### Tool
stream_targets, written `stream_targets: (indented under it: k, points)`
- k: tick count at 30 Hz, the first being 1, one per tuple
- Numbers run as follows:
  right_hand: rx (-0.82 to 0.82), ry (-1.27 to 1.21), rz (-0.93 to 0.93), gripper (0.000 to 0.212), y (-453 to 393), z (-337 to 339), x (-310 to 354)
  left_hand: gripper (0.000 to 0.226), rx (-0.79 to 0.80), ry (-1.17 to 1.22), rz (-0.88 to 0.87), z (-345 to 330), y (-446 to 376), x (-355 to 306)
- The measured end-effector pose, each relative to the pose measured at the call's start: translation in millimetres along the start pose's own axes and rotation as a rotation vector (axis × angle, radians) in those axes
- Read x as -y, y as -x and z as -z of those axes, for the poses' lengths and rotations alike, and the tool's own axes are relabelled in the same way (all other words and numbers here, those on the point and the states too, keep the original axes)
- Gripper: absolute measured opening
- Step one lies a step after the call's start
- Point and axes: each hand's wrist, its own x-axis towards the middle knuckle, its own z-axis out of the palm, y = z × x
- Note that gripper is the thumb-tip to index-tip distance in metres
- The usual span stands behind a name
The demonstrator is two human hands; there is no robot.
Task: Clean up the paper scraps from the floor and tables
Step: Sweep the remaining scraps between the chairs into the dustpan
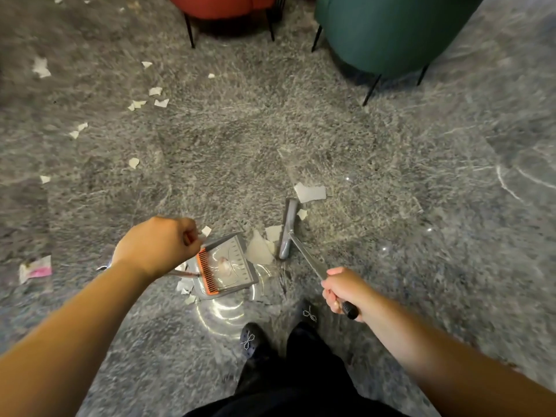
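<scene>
My left hand (156, 245) grips the handle of a grey dustpan (237, 266) with an orange comb edge, standing on the grey floor just in front of me. My right hand (343, 291) grips the black-tipped handle of a grey broom (287, 230), whose head lies just right of the pan. Paper scraps (260, 248) lie between the broom head and the pan mouth. A larger scrap (310, 192) lies just beyond the broom head. Several more scraps (155, 96) are scattered on the floor to the far left.
A red chair (225, 7) and a green chair (388, 31) stand on thin black legs at the back. A pink-printed wrapper (35, 269) lies at the left. My black shoes (252, 341) are just behind the pan. A few scraps (185, 288) lie behind the dustpan.
</scene>
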Motion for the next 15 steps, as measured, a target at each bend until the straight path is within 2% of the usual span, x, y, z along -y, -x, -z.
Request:
stream_targets:
  k: [4,9,15]
  points:
    - [0.009,-0.042,0.044,0.029,9.8,1.7,4.4,0.024,0.023,0.041,0.041,2.3,-1.2,11.0]
    - [-0.030,0.006,0.105,0.026,7.1,20.1,18.7,0.023,0.024,0.016,0.039,4.8,-12.0,8.9]
    - [-0.105,0.090,0.147,0.020,-22.7,57.6,65.1,0.022,0.023,0.035,0.062,12.2,-32.2,10.0]
